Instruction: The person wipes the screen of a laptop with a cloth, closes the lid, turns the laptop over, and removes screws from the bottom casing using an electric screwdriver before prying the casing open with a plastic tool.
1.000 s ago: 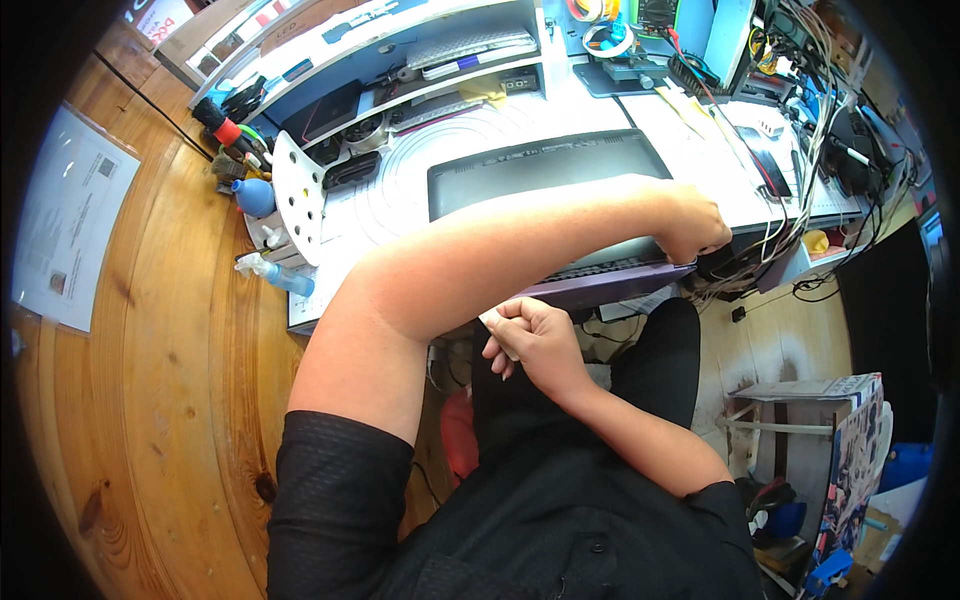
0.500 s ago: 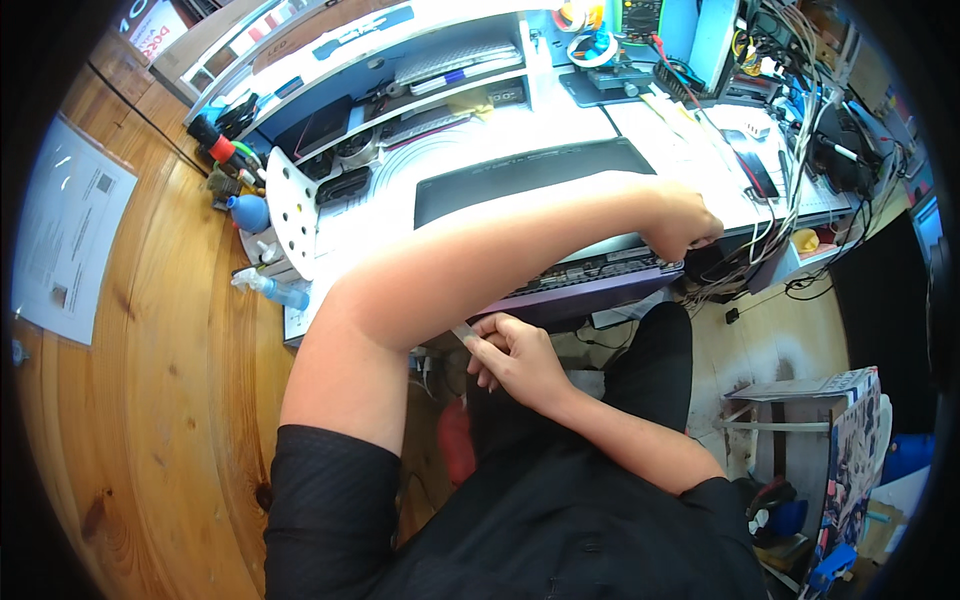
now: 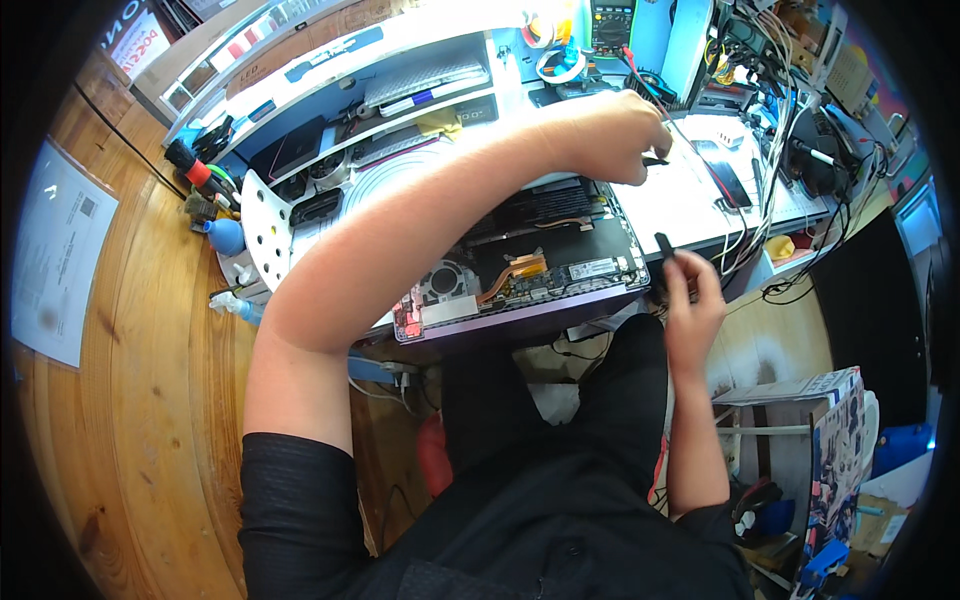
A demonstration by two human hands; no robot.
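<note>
An opened laptop [image 3: 520, 300] lies at the desk's front edge, its innards bare: a round fan [image 3: 449, 283], a copper heat pipe [image 3: 510, 277] and a slim storage stick [image 3: 594, 270]. My left arm reaches across it. Beyond the laptop's far right corner, my left hand [image 3: 622, 137] is closed, with a small dark piece showing at its fingertips; its kind I cannot make out. Right of the laptop, my right hand [image 3: 693, 305] pinches a slim black stick-like tool [image 3: 664, 245], pointing up. The forearm hides the laptop's far left part.
A phone [image 3: 722, 175] lies on the desk at right, near hanging cables [image 3: 785, 170]. Shelves [image 3: 430, 100] with keyboards stand at the back, beside a multimeter [image 3: 611, 28]. Brushes [image 3: 197, 170], a blue blower bulb [image 3: 224, 236] and a spray bottle [image 3: 235, 305] sit at left.
The dark panel that covered the laptop no longer lies over it, and the innards show. My left hand has moved up and away; my right hand has swung from under the left arm to the laptop's right.
</note>
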